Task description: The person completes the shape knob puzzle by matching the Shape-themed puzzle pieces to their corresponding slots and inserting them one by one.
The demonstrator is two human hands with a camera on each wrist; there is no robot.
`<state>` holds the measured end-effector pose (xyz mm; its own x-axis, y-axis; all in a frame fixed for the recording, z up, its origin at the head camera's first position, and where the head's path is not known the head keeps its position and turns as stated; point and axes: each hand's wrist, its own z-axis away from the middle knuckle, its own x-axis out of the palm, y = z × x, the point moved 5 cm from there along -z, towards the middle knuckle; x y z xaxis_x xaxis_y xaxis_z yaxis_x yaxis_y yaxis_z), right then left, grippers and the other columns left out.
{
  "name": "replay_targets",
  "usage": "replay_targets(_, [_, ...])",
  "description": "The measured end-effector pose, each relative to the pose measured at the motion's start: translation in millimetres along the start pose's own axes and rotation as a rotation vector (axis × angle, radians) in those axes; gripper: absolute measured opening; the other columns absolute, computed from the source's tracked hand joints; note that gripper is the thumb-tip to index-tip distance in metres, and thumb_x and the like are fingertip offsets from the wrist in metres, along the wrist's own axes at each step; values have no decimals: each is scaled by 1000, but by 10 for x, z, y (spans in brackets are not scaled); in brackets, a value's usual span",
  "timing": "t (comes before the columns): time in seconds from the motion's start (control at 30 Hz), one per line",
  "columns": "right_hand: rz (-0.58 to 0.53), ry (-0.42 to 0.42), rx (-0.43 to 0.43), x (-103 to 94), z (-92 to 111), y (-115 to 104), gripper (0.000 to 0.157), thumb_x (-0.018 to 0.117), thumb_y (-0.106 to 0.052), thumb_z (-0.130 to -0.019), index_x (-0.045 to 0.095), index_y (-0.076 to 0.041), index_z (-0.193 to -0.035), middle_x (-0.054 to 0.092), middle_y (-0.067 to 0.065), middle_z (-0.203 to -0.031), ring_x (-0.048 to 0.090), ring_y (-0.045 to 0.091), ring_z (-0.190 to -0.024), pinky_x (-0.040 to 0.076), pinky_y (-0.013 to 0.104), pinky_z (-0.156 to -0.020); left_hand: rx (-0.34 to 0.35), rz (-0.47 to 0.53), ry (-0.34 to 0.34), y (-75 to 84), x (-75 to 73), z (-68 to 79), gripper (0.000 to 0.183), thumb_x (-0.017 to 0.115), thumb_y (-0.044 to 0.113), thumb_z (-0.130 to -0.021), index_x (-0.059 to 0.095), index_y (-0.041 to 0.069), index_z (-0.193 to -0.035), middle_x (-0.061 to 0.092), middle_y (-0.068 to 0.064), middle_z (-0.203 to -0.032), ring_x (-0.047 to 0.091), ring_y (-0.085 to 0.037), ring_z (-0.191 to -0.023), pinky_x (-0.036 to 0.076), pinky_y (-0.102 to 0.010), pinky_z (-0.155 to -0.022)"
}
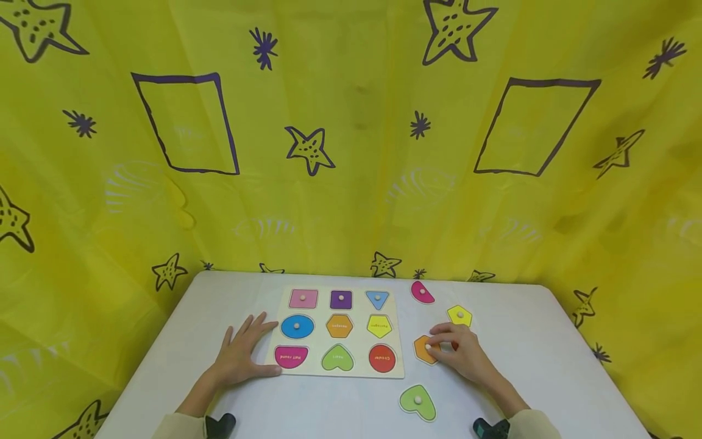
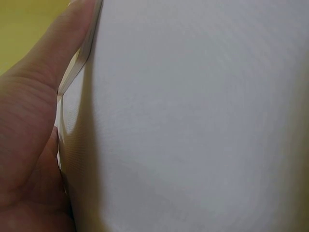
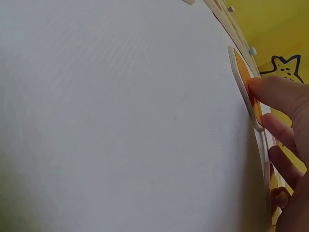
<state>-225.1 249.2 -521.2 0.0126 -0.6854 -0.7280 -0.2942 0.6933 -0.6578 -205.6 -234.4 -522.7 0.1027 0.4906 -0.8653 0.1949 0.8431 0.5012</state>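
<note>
Head view shows the right hand (image 1: pixel 466 356) with thumb and fingertips pinching the orange hexagon (image 1: pixel 420 351) at its small knob (image 1: pixel 428 347), which offers a hold on an otherwise flat piece; the hexagon is just right of the board (image 1: pixel 359 367), and whether it is lifted I cannot tell; a red piece (image 1: pixel 454 346) peeps from beneath that hand, mostly hidden; the left hand (image 1: pixel 244 352) lies spread at the board's left edge, thumb at the near corner, presumably to keep it from sliding.

Farther out, the yellow pentagon (image 1: pixel 459 316), magenta half-round (image 1: pixel 422 292) and green heart (image 1: pixel 418 403) lie loose on the worktop (image 1: pixel 329 408), likely set on that side for the right hand's easy reach; the pink rectangle (image 1: pixel 312 300), purple square (image 1: pixel 341 305), blue triangle (image 1: pixel 377 300) and blue oval (image 1: pixel 307 329) sit in matching places on the board; behind hangs a yellow backdrop (image 1: pixel 351 207).
</note>
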Motion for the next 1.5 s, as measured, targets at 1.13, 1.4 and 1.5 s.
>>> replay_targets(1.13, [-46, -16, -128, 89, -581, -725, 10, 83, -10, -86, 81, -14, -94, 72, 6, -114, 62, 33, -114, 55, 56, -94, -8, 10, -3, -8, 22, -5, 102, 86, 64, -67, 51, 18, -151, 32, -21, -164, 15, -50, -153, -5, -76, -116])
replay_targets(1.4, [-89, -25, -108, 244, -670, -829, 9, 82, -12, -88, 81, -13, -97, 71, 5, -116, 61, 30, -116, 54, 48, -91, -4, 4, 3, -3, 4, 2, 101, 87, 63, -67, 51, 18, -151, 32, -20, -164, 16, -50, -153, -4, -77, -115])
replay_targets(1.5, [-109, -31, -104, 302, -698, -883, 8, 81, -12, -88, 81, -13, -96, 71, 5, -116, 61, 30, -116, 54, 48, -91, -6, 1, 2, -7, 11, -1, 101, 87, 63, -67, 51, 19, -151, 32, -20, -164, 16, -49, -153, -4, -77, -115])
